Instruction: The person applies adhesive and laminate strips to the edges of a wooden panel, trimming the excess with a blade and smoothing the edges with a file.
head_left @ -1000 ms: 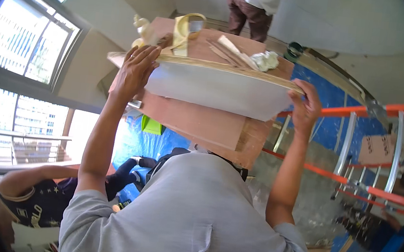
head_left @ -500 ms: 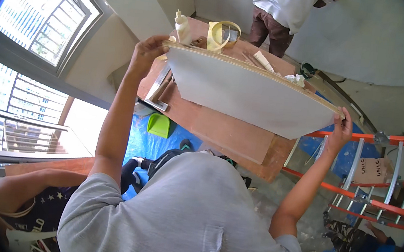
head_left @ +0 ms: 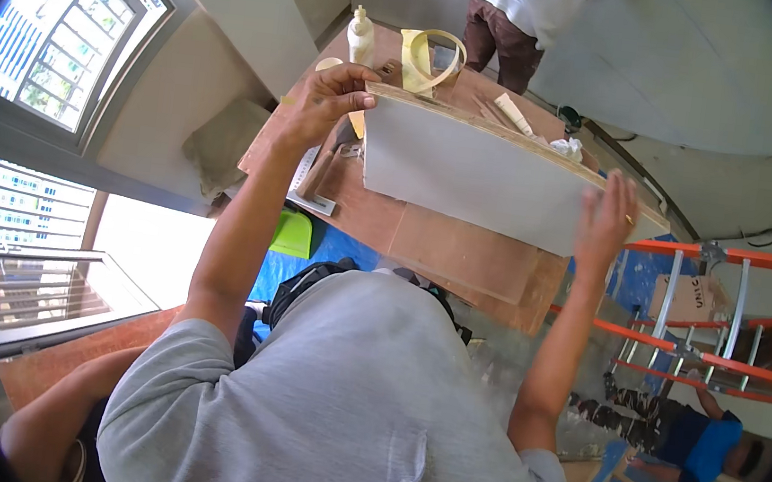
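Note:
A white-faced plywood board stands on its long edge over the brown work table, its bare ply edge facing up. My left hand pinches its upper left corner between thumb and fingers. At the right end, my right hand lies against the board with fingers stretched out, slightly blurred by motion. Behind the board are a white squeeze bottle, a coil of pale yellow strip and a white tube. A metal square lies by the board's left end.
An orange stepladder stands to the right. A green dustpan sits on blue sheeting below the table. Beyond the table is a person in white; another in blue is at lower right. A person's arm shows at lower left.
The board's left end has shifted right in the picture with my left hand. My right hand has gone from gripping the right corner to lying outstretched against the board.

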Demonstrator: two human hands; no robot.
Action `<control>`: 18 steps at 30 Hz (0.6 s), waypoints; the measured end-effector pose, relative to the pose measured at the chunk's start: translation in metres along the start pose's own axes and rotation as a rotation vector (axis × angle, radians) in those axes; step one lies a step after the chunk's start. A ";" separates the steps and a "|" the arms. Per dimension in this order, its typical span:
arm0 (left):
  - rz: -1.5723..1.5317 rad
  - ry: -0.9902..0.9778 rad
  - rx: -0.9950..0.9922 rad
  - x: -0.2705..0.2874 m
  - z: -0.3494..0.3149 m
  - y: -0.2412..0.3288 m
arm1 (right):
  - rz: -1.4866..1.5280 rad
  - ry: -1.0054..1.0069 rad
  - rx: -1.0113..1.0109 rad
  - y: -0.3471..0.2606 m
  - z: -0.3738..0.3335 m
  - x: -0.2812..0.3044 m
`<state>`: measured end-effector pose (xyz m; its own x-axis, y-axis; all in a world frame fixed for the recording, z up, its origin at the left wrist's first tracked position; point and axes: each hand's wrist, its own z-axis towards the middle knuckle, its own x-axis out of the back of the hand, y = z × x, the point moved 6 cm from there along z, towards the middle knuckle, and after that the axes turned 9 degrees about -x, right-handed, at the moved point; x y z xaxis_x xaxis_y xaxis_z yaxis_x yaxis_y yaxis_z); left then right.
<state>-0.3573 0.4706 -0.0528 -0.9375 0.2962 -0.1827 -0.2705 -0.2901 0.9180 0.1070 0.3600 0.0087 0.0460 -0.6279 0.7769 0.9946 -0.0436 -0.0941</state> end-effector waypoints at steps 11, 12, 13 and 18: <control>0.535 -0.264 -0.228 -0.023 0.013 0.044 | 0.316 -0.061 0.184 -0.193 0.015 -0.019; 0.583 -0.269 -0.240 -0.025 0.014 0.047 | 0.320 -0.057 0.183 -0.198 0.014 -0.021; 0.591 -0.273 -0.269 -0.027 0.015 0.049 | 0.324 -0.052 0.182 -0.200 0.015 -0.021; 0.693 -0.313 -0.328 -0.043 0.015 0.064 | 0.471 -0.009 0.168 -0.190 0.018 -0.024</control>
<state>-0.3310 0.4529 0.0186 -0.8241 0.1784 0.5376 0.2507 -0.7363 0.6285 -0.0815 0.3975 0.0195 0.4940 -0.5423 0.6796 0.8667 0.3691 -0.3355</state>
